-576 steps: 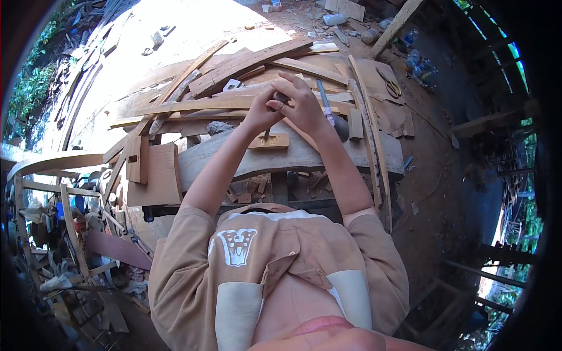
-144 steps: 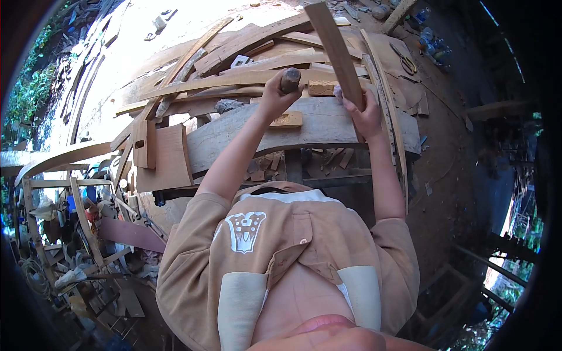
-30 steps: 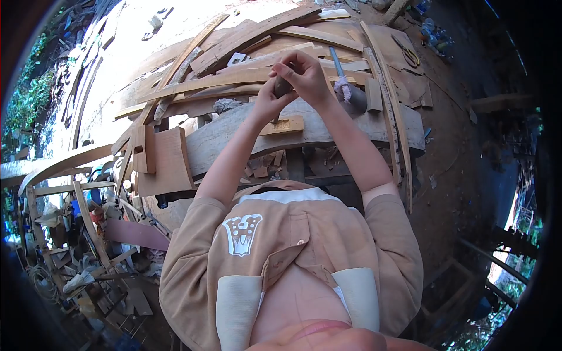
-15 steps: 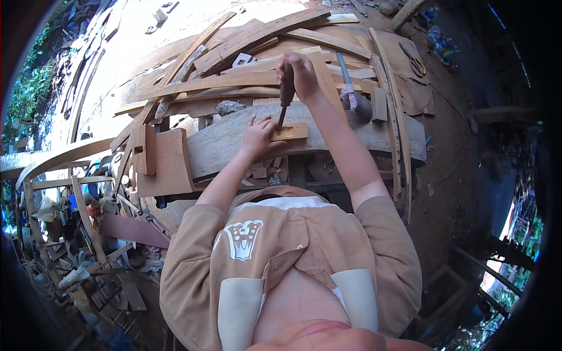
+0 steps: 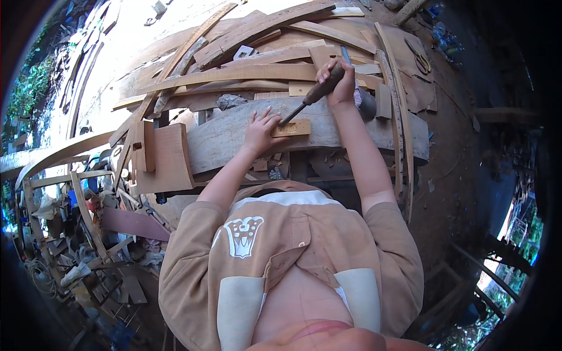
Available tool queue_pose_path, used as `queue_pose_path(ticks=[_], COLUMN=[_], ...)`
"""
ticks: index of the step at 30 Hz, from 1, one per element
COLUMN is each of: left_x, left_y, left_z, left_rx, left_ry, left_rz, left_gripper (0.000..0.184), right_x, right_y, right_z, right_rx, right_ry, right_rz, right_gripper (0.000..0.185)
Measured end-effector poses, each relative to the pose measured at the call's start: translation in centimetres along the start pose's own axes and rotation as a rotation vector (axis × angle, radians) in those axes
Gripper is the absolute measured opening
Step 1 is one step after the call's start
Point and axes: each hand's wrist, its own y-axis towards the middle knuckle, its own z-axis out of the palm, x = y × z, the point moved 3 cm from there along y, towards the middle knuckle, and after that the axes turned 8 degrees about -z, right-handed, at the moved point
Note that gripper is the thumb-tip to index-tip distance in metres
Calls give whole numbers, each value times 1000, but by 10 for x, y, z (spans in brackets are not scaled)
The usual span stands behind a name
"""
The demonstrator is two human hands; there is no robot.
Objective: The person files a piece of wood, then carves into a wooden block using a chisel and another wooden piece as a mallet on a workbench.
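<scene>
My right hand [image 5: 343, 88] is wrapped round the dark wooden handle of a chisel [image 5: 319, 92]. The chisel slants down to the left, and its tip meets a small pale wooden block [image 5: 301, 127] with a carved recess in its top. At the left end of that block, my left hand [image 5: 260, 133] grips it, the thumb along the near side and the fingers reaching over toward the chisel tip. Under the block lies a broad, grey, curved wooden plank [image 5: 225, 131].
Long wooden strips [image 5: 234, 74] lie across the bench behind the plank. A mortised block [image 5: 143, 146] and a brown board [image 5: 172, 158] stand at the left. Beside my right forearm are a dark cylinder [image 5: 367, 105] and a small upright block [image 5: 383, 101]. Pliers [image 5: 420, 58] lie farther right.
My right hand has moved right and lower, tilting the chisel from nearly upright to a strong slant. Its tip stays at the block, which my left hand keeps holding.
</scene>
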Motion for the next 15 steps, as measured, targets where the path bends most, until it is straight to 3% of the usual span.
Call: queue_pose_path(ticks=[4, 10, 12, 15], left_x=[-4, -3, -2, -3], left_y=[1, 7, 8, 10], left_z=[0, 4, 6, 7], left_rx=[33, 50, 60, 41], left_ry=[26, -28, -36, -47], left_rz=[-56, -75, -63, -73], left_gripper=[59, 59, 59, 58], right_x=[9, 27, 37, 47], right_y=[-30, -60, -65, -74], right_z=[-42, -46, -28, -10], right_rx=[-294, -299, -208, -209], right_ry=[118, 106, -9, -145], right_rz=[-50, -214, -338, -324], right_gripper=[34, 32, 36, 35])
